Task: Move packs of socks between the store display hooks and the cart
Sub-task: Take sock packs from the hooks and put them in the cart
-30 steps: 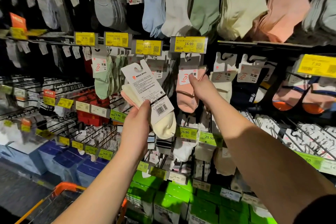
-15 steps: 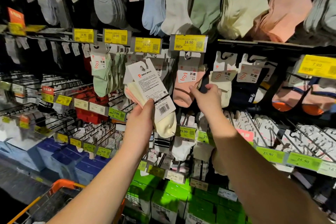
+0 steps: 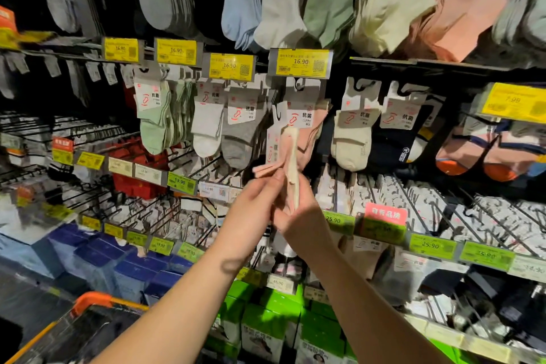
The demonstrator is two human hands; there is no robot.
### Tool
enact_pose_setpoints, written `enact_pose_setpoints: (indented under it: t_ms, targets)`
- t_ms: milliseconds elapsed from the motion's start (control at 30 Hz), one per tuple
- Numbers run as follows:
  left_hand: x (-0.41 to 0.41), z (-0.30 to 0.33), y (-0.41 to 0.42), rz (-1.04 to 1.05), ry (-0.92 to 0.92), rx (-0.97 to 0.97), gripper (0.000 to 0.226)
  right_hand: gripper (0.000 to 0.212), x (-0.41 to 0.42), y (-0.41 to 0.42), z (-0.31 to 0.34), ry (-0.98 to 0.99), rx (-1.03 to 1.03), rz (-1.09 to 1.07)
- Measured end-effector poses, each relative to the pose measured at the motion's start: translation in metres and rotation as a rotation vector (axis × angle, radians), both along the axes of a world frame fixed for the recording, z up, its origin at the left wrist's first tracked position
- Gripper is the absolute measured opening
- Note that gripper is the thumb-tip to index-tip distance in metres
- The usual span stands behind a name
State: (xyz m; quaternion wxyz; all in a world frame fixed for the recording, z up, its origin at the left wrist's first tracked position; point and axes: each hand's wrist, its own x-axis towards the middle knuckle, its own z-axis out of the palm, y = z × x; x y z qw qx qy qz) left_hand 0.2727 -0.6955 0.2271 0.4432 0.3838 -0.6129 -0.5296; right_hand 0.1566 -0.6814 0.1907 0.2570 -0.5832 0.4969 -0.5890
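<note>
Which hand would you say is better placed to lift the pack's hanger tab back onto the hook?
Probably the left hand: its grip sits higher on the sock pack, while the right hand holds the bottom end.

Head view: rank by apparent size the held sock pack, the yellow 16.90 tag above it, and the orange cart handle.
1. held sock pack, edge-on, tallest.
2. orange cart handle and yellow 16.90 tag look alike in extent; the handle is nearer the camera, so I won't rank them.
</note>
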Motion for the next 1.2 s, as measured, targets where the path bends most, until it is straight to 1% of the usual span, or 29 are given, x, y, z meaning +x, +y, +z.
enact_pose_setpoints:
  t_ms: [67,100,167,200,233,267,300,333,367,400,433,467,500,567,600,667,733,767,833,867,900,933,967,1000,1067,1100,1133,1200]
  targets:
    - [-0.001,-0.001,0.003,-0.052,-0.014,-0.006,0.050,0.047,0.000,0.001,0.007,-0.074,0.024,-0.044]
    - [0.000,0.000,0.003,-0.077,-0.001,-0.006,0.054,0.039,-0.001,0.002,0.009,-0.121,0.029,-0.066]
    - [0.003,0.001,0.001,-0.091,0.036,0.020,0.057,0.023,-0.003,0.005,0.015,-0.150,0.043,-0.148]
    - [0.005,0.001,0.001,-0.055,0.047,0.029,0.059,0.019,-0.006,0.005,0.015,-0.158,0.046,-0.159]
    - [0.007,0.001,0.000,-0.003,0.057,0.027,0.059,0.021,-0.008,0.006,0.016,-0.216,0.047,-0.132]
    - [0.008,0.003,0.000,0.072,0.052,0.010,0.056,0.025,-0.010,0.007,0.019,-0.315,0.067,-0.072]
    - [0.008,0.004,-0.003,0.153,0.032,-0.017,0.048,0.029,-0.012,0.008,0.021,-0.361,0.092,-0.026]
    - [0.008,0.004,-0.008,0.209,0.004,-0.044,0.038,0.030,-0.014,0.007,0.023,-0.380,0.109,0.004]
    - [0.008,0.006,-0.012,0.236,-0.011,-0.050,0.033,0.031,-0.014,0.007,0.025,-0.358,0.122,0.028]
    - [0.007,0.009,-0.017,0.222,-0.004,-0.035,0.041,0.033,-0.014,0.006,0.025,-0.334,0.127,0.056]
    - [0.005,0.012,-0.021,0.196,0.003,-0.005,0.056,0.036,-0.015,0.005,0.024,-0.290,0.130,0.071]
    - [0.003,0.014,-0.026,0.174,0.000,0.017,0.066,0.038,-0.015,0.003,0.025,-0.242,0.129,0.082]
    - [0.001,0.016,-0.031,0.162,-0.012,0.004,0.066,0.042,-0.016,0.003,0.025,-0.215,0.130,0.098]
    - [-0.002,0.020,-0.035,0.160,-0.021,-0.046,0.054,0.052,-0.020,0.003,0.027,-0.224,0.139,0.166]
    - [-0.004,0.022,-0.037,0.161,-0.004,-0.052,0.055,0.052,-0.022,0.003,0.030,-0.246,0.132,0.209]
    - [-0.008,0.027,-0.042,0.159,0.013,-0.060,0.064,0.042,-0.024,0.002,0.038,-0.326,0.115,0.237]
    - [-0.013,0.030,-0.047,0.141,0.012,-0.072,0.063,0.036,-0.024,-0.001,0.049,-0.430,0.119,0.159]
    - [-0.015,0.033,-0.049,0.139,0.009,-0.079,0.060,0.033,-0.025,-0.004,0.054,-0.423,0.117,0.096]
    - [-0.019,0.040,-0.053,0.129,0.007,-0.100,0.049,0.026,-0.029,-0.014,0.061,-0.315,0.100,-0.001]
    - [-0.020,0.043,-0.054,0.118,0.002,-0.110,0.042,0.030,-0.030,-0.019,0.065,-0.268,0.096,-0.046]
    - [-0.021,0.046,-0.057,0.112,-0.002,-0.115,0.036,0.039,-0.030,-0.022,0.068,-0.233,0.098,-0.085]
    - [-0.023,0.048,-0.060,0.112,-0.009,-0.113,0.033,0.047,-0.032,-0.027,0.070,-0.206,0.102,-0.122]
    - [-0.025,0.049,-0.063,0.113,-0.011,-0.106,0.031,0.050,-0.035,-0.031,0.070,-0.180,0.109,-0.150]
    - [-0.026,0.051,-0.066,0.120,-0.016,-0.097,0.031,0.046,-0.036,-0.035,0.072,-0.151,0.118,-0.172]
    - [-0.030,0.054,-0.073,0.139,-0.028,-0.087,0.032,0.030,-0.039,-0.041,0.076,-0.111,0.130,-0.201]
    - [-0.032,0.055,-0.076,0.143,-0.028,-0.086,0.032,0.028,-0.041,-0.044,0.078,-0.098,0.140,-0.215]
    - [-0.033,0.057,-0.079,0.144,-0.025,-0.084,0.031,0.032,-0.043,-0.047,0.080,-0.083,0.153,-0.233]
    - [-0.034,0.057,-0.084,0.153,-0.023,-0.089,0.030,0.047,-0.045,-0.053,0.083,-0.064,0.162,-0.249]
